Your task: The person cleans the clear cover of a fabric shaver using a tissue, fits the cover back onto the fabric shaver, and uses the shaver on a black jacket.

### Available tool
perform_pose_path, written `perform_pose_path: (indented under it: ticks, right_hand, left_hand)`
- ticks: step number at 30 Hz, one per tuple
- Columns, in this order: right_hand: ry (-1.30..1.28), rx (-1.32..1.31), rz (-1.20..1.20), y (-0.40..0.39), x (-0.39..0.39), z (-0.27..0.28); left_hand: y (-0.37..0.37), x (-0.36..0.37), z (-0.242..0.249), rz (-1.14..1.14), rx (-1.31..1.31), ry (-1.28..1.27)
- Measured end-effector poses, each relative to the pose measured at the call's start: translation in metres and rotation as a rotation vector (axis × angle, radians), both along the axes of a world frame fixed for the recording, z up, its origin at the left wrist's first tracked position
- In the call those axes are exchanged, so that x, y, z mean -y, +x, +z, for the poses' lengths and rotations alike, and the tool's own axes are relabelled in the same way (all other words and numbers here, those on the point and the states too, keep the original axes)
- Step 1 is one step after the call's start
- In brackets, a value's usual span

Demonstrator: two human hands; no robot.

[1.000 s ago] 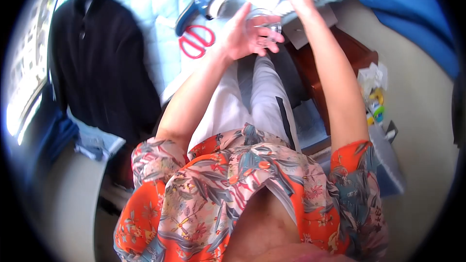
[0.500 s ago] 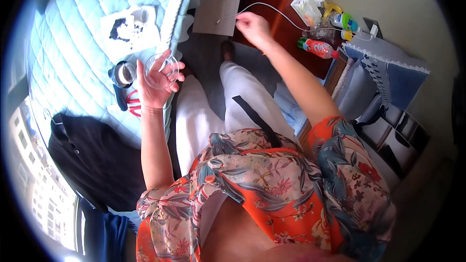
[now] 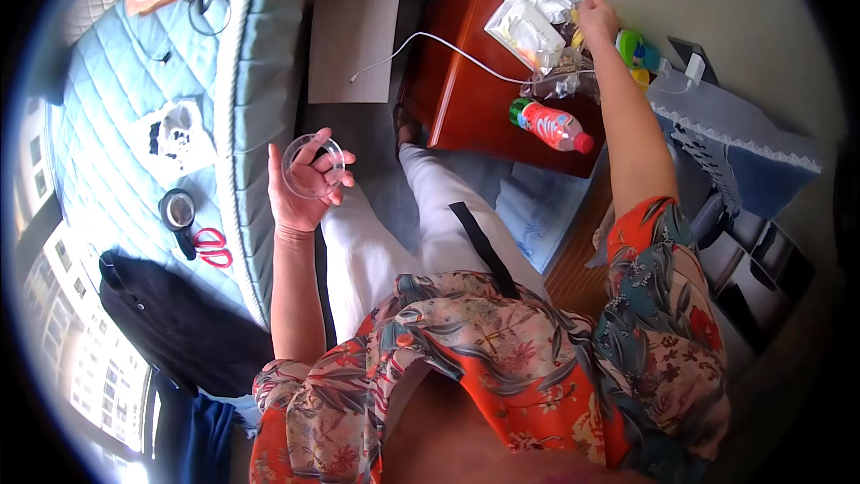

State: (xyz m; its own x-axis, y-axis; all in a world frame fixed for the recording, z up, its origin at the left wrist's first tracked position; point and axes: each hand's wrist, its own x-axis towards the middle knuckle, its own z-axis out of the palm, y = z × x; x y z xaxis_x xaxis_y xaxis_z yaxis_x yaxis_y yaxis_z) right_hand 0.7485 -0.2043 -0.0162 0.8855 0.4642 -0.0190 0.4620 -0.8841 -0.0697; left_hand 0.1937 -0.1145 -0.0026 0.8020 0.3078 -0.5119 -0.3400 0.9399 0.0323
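A clear round plastic container (image 3: 313,166) rests in my left hand (image 3: 303,195), palm up with the fingers curled around it. My right hand (image 3: 596,20) is at the back of the red-brown cabinet top, its fingers bent together beside a white tissue pack (image 3: 527,34) and something yellow; what it touches there is too small to make out. Near that hand are a green-and-blue container (image 3: 634,49) and crumpled clear plastic (image 3: 560,76). A pink bottle with a green end (image 3: 551,125) lies on the cabinet (image 3: 470,63).
On the light blue quilt (image 3: 116,81) lie a black round-headed tool (image 3: 178,211), red-handled scissors (image 3: 213,247), a white sheet with black pieces (image 3: 182,136) and a black garment (image 3: 179,314). A white cable (image 3: 448,47) crosses the cabinet. A blue-grey box (image 3: 752,166) stands at the right.
My right hand has moved from the cable's side to the far right of the cabinet top. The view has shifted toward the cabinet. The left hand still holds the container.
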Motion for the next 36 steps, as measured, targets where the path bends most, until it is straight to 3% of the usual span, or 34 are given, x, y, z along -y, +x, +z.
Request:
perform_pose_path:
  ticks: [11, 16, 19, 22, 25, 28, 29, 32, 36]
  right_hand:
    - [-0.242, -0.065, 0.013, 0.033, -0.029, -0.020]
    - [-0.192, -0.093, 0.035, 0.036, -0.026, 0.016]
    - [0.034, 0.178, 0.376, 0.036, -0.002, 0.036]
    - [0.274, -0.001, 0.428, 0.014, 0.003, 0.077]
    - [0.439, -0.583, -0.002, -0.031, -0.001, 0.129]
    - [1.027, -1.170, -0.036, -0.090, 0.002, 0.168]
    - [1.065, -1.313, -0.058, -0.099, 0.005, 0.170]
    - [1.213, -1.479, -0.157, -0.166, 0.005, 0.204]
    - [1.212, -1.657, -0.038, -0.239, -0.005, 0.218]
  left_hand:
    - [0.061, 0.015, -0.008, -0.027, -0.015, -0.053]
    - [0.061, 0.007, -0.002, -0.015, -0.016, -0.062]
    - [0.061, -0.001, 0.005, -0.037, 0.012, -0.026]
    - [0.059, -0.013, 0.018, -0.053, 0.049, 0.026]
    - [0.050, -0.024, 0.039, -0.073, 0.093, 0.072]
    - [0.036, -0.036, 0.063, -0.093, 0.169, 0.123]
    - [0.030, -0.040, 0.071, -0.104, 0.194, 0.132]
    - [0.011, -0.047, 0.101, -0.139, 0.250, 0.201]
    - [-0.009, -0.049, 0.134, -0.223, 0.316, 0.282]
